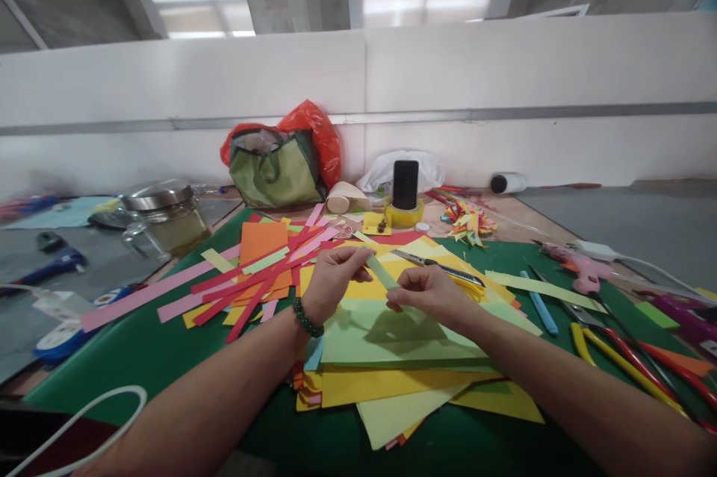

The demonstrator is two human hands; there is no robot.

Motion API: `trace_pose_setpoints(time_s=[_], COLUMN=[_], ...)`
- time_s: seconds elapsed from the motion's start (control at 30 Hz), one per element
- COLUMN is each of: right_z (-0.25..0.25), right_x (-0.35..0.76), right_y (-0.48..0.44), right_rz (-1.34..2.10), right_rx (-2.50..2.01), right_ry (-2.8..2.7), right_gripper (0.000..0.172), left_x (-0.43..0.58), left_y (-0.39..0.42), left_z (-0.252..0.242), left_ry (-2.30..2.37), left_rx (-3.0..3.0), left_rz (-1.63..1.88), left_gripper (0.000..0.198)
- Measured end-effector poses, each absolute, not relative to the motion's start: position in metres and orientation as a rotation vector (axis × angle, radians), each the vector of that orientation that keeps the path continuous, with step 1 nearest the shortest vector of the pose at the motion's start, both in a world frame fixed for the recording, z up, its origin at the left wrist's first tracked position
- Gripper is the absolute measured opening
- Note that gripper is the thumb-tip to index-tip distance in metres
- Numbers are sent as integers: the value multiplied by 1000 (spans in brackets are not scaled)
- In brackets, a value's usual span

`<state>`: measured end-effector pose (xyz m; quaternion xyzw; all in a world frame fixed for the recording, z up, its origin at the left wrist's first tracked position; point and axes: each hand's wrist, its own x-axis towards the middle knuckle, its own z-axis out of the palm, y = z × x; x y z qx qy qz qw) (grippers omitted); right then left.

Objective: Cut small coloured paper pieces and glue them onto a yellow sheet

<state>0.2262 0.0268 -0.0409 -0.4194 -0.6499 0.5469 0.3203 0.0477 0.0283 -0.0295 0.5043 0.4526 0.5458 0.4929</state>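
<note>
Spanning both hands, a narrow pale-green paper strip (382,272) slants from upper left to lower right above broad pale-green paper sheets (352,343); left hand (336,274) pinches its upper part, right hand (429,294) its lower, neither clearly nearer.

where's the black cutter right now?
Head view, just right of centre: the black cutter lies on the paper pile, just beyond the right hand.

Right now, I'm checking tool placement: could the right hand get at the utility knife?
Probably yes: the utility knife lies close beyond the right hand, with nothing seen lying over it. That hand's fingers hold the pale green strip, though, so they may need to let go first.
</note>
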Motion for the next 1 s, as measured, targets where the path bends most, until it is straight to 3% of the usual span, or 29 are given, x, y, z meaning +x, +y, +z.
trace_pose_setpoints(time_s=[0.37, 0.73, 1.0], right_z=[-41, -41, -39], right_x=[233, 234, 229], right_y=[36, 37, 25], right_rz=[1632, 1649, 1365], right_rx=[-1227, -1233, -1180], right_ry=[-1471, -1477, -1579], right_gripper=[52, 46, 38], left_x=[39, 27, 22], left_y=[37, 46, 52], left_z=[-23, -22, -22], left_ry=[1050, 1080, 1073], left_rx=[1063, 1107, 1007], left_rz=[1513, 1547, 1529], left_gripper=[38, 33, 31])
